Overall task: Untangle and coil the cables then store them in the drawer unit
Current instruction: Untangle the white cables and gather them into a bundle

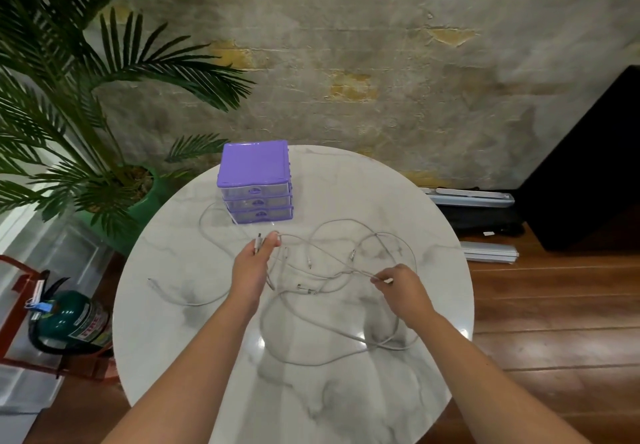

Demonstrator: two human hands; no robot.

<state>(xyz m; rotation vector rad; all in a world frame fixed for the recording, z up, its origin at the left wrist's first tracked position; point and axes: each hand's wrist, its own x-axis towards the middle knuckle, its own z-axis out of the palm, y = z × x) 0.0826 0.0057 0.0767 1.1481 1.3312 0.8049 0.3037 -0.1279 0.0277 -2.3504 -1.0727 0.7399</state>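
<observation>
drawer unit (255, 184) at table's (433, 236) far edge, cables (332, 270) before it.

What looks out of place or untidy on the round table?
The white cables lie crossed in a loose tangle between both hands. One strand trails off alone on the left. The purple drawer unit stands straight, drawers shut.

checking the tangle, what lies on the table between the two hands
In the head view, looped white cables with several loose plug ends lie on the marble table between the left hand and right hand.
</observation>
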